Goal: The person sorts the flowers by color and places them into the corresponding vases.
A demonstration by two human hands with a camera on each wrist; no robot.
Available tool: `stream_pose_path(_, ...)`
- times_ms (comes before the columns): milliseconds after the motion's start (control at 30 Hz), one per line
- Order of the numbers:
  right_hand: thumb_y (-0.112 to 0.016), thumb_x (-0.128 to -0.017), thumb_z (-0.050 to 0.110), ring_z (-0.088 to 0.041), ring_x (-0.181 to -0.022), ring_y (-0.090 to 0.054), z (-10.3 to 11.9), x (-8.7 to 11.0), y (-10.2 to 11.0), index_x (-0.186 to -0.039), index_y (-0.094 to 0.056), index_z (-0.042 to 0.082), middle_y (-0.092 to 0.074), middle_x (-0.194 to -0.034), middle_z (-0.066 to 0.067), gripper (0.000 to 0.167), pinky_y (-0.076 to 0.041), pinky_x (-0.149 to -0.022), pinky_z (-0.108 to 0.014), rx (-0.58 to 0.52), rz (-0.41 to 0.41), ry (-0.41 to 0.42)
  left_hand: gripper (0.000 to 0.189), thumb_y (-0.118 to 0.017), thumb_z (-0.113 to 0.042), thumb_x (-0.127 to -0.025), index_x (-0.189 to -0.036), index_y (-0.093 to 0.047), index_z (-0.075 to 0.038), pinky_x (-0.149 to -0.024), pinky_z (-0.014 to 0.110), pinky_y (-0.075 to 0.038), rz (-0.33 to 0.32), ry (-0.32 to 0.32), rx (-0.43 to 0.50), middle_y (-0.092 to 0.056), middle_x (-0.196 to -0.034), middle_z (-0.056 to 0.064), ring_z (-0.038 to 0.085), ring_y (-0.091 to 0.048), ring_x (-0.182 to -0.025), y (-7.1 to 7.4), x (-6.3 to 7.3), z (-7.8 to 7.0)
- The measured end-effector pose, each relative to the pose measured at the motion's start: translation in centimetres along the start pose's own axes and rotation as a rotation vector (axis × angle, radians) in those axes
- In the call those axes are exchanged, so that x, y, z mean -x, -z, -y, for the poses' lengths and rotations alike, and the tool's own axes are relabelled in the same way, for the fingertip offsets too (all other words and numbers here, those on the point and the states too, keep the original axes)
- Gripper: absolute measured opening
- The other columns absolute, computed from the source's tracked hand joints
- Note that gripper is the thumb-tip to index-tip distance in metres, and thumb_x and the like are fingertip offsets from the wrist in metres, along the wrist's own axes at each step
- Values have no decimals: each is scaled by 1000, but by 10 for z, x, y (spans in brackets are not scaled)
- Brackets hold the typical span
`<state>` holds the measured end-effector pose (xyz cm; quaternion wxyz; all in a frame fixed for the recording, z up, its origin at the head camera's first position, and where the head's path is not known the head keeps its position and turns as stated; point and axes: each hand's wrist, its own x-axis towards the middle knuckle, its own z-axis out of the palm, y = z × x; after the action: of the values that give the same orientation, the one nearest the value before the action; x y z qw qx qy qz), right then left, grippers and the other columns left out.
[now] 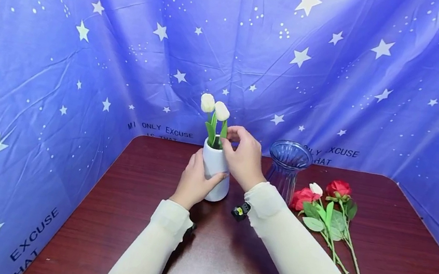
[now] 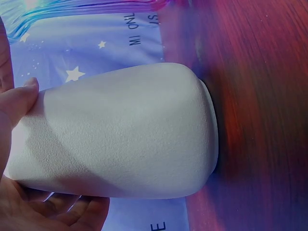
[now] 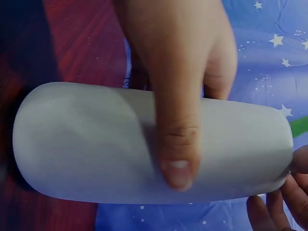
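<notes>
A white vase (image 1: 215, 170) stands upright on the table, with two white tulips (image 1: 221, 111) with green leaves in its mouth. My left hand (image 1: 193, 179) grips the vase around its body; the left thumb (image 3: 179, 159) lies across its side in the right wrist view. My right hand (image 1: 245, 154) is at the vase's mouth, its thumb and bent forefinger beside a tulip leaf (image 1: 224, 129). Some right fingers (image 3: 269, 211) show by the rim in the right wrist view. Whether they pinch the leaf or a stem is hidden.
A blue glass vase (image 1: 290, 157) with a flared rim stands right of the white vase, partly behind my right arm. Two red roses (image 1: 339, 187) and a white bloom (image 1: 315, 189) lie farther right, stems toward the front. A blue star-printed cloth (image 1: 234, 51) hangs around the brown table (image 1: 96, 233).
</notes>
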<state>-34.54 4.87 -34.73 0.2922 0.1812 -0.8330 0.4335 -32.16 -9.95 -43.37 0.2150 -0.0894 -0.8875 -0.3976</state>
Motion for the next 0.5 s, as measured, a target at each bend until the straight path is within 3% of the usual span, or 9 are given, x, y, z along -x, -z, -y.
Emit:
stream_pose_path(200,-76,-94,22,-21,-103,-72,-5,5,-4,-120,-71,8,-74,-109,-6,30,-55,-94,-44,-12,-5,-14,93,-81,-54,-84,-152,-37,-8,-92,49,-55,2,-6,-2,-56,-131,13,32,-65,-109,-2,1,0)
stream_pose_path(500,-77,-94,27,-19,-103,-73,-7,7,-8,-118,-73,9,-74,-110,-7,30,-61,-84,-34,-108,-13,-98,96,-82,-53,-84,-154,-36,-6,-93,52,-54,-12,-16,-1,-55,-134,16,35,-65,-110,-1,-1,1)
